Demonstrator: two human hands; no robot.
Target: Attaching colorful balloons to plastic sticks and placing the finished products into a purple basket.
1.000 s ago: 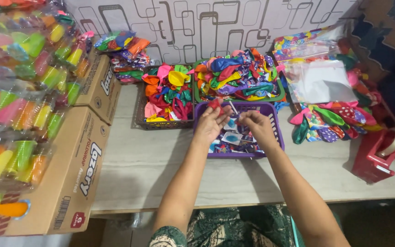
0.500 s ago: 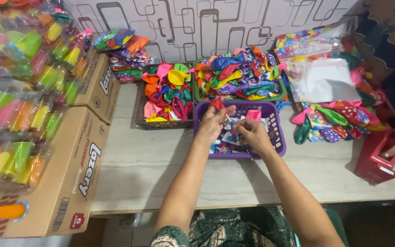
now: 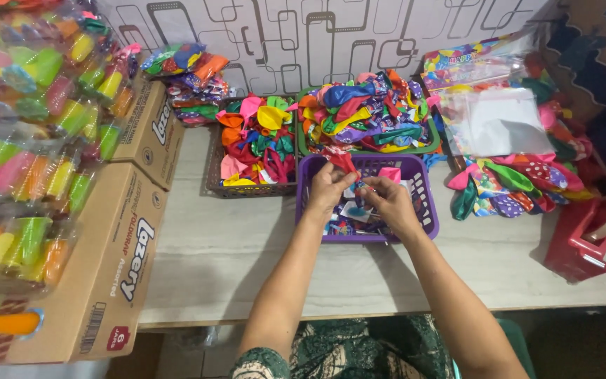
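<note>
Both hands have drawn closer together over the purple basket (image 3: 429,210) since half a second ago, and the pink balloon (image 3: 390,173) now lies free by the far wall instead of at the right fingertips.

Nearest the person, the pale bench (image 3: 247,267) carries the basket at its middle. Over it the left hand (image 3: 327,191) is closed in a pinch on a red balloon (image 3: 344,161), whose loose end sticks up past the fingertips. The right hand (image 3: 387,203) is curled, fingers bent inward toward the left hand; whether it grips anything I cannot tell. Small balloons and a bit of paper lie under both hands in the basket.

Judging by its look, the red balloon is very light, limp and stretchy, a little tacky rather than slick; it would be best pinched at the rolled neck, where the rubber is thickest.

To the left stand cardboard boxes (image 3: 106,281) topped with bagged toys. Farther back sit a brown basket (image 3: 215,168) and a green basket (image 3: 429,146), each heaped with mixed balloons. On the right lie a loose balloon pile (image 3: 520,186), a clear bag (image 3: 492,123) and a red tape dispenser (image 3: 583,238).
</note>
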